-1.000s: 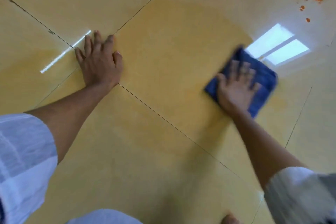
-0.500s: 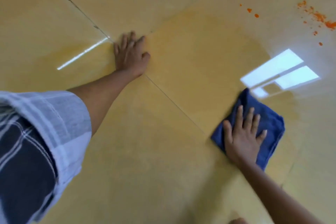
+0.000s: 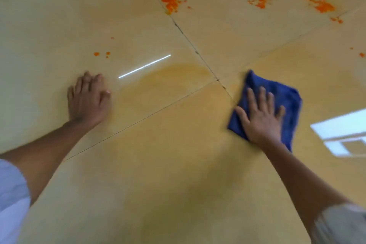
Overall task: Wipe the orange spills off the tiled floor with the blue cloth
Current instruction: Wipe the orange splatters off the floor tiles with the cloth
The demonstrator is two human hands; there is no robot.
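Head view, floor level. Tiled floor (image 3: 178,164): large glossy beige-yellow tiles, thin dark grout lines meeting at a four-way corner just left of the blue cloth (image 3: 277,93). Cloth: soft, napped fabric, deep blue, folded into a rough rectangle with rumpled far edge; lies flat on the floor right of centre, its near-left edge along a grout line. Right hand (image 3: 261,119) lies palm-down on the cloth, fingers spread and straight, thumb out to the left reaching the cloth's edge; nothing pinched. The hand covers the cloth's near half, so its fold there is not readable. Left hand (image 3: 87,101) palm-down directly on bare tile, well apart from the cloth, fingers extended and close together; motion blur softens the fingertips. Orange spills: a thick bright blotch (image 3: 171,4) on the grout line at top centre, a scattered crumbly patch (image 3: 259,1) to its right, a longer smear (image 3: 320,5) further right, small droplets (image 3: 102,54) beyond the left hand, specks (image 3: 361,55) at the right edge. A pale, thin orange-yellow film (image 3: 178,73) with a darker rim sits between the hands. Surface reflects a narrow white streak (image 3: 144,66) and a bright window shape (image 3: 344,134), cut by the right frame edge. Both forearms bare; light sleeves (image 3: 11,200) cut off at the lower corners, the right one blurred.
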